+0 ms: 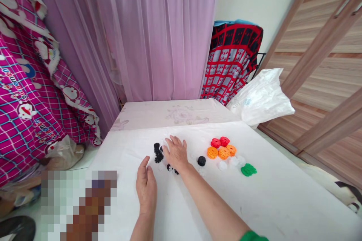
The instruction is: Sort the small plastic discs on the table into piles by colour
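My right hand [177, 153] lies palm down on the white-covered table [181, 214], fingers spread, over a scatter of small notched plastic discs. Black discs [158, 157] show to the left of its fingers, and black and white discs [171, 168] peek out below the palm. What lies right beneath the palm is hidden. Nearer to me, my left hand [146, 184] is held on edge with its fingers stretched out and nothing in it. A stack of black discs [201, 161] sits apart, to the right of my right wrist.
Farther right are red discs [216, 143], orange discs [223, 153], white discs [234, 162] and green discs [249, 170] in small stacks. A white plastic bag [258, 96] stands by the table's far right corner. A purple curtain [158, 37] hangs behind the table.
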### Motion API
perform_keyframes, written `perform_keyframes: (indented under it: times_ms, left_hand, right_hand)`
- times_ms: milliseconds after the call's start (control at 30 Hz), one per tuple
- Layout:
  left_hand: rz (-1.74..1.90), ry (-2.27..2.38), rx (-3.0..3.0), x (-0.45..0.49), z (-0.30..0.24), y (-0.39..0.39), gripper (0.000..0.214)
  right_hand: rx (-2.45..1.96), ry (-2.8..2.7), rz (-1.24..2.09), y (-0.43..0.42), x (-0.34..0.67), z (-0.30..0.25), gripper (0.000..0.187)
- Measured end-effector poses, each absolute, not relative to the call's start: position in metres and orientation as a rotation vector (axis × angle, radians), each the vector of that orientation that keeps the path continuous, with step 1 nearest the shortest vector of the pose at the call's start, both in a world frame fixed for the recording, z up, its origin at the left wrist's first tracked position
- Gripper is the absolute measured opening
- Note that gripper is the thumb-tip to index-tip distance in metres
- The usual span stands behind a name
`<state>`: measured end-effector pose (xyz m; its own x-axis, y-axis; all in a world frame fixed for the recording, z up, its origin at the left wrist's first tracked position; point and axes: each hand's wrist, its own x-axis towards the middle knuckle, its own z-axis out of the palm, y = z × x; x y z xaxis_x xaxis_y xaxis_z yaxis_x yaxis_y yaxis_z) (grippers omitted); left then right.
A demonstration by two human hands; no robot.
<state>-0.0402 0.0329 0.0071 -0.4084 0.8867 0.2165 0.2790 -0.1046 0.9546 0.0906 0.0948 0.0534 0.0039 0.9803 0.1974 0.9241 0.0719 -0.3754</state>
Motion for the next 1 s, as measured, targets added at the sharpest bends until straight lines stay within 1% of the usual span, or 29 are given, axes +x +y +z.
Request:
perform_keyframes:
  times_ms: [133,200,333,500,600,667,733,800,900,1000]
  left_hand:
    - [1.515,1.684,1.240,-0.041,0.007,0.033,0.039]
    - [1.495,1.689,1.224,-0.042,0.008,0.033,0.040]
    - [1.475,1.679,1.213,-0.041,0.011,0.034,0.041]
    - [1.473,1.674,1.201,-0.040,0.015,0.033,0.042]
    - [1.483,1.663,1.177,-0.040,0.015,0.033,0.043]
    - [1.501,1.673,1.163,-0.039,0.015,0.034,0.043]
    - [1.508,1.698,1.155,-0.038,0.016,0.034,0.043]
    - [1.501,1.717,1.151,-0.038,0.017,0.033,0.042]
    - [1.477,1.732,1.151,-0.037,0.018,0.033,0.042]
    - [1.461,1.739,1.144,-0.037,0.018,0.033,0.042]
  right_hand:
    - [-2.002,-1.994,0.469,0.158,0.085,0.067,0.054]
    - [-2.000,-2.072,0.510,0.171,0.082,0.068,0.051]
    - [-1.941,-2.117,0.384,0.139,0.076,0.063,0.044]
    - [-1.983,-2.013,0.405,0.081,0.077,0.070,0.049]
    - [-2.089,-1.830,0.377,0.092,0.095,0.081,0.053]
    - [-2.262,-1.601,0.383,0.116,0.114,0.085,0.058]
    - [-2.456,-1.366,0.467,0.142,0.135,0.084,0.062]
    - [-2.544,-1.242,0.515,0.161,0.152,0.079,0.066]
    - [-2.592,-1.152,0.549,0.171,0.164,0.067,0.068]
    - [-2.591,-1.156,0.512,0.166,0.159,0.058,0.069]
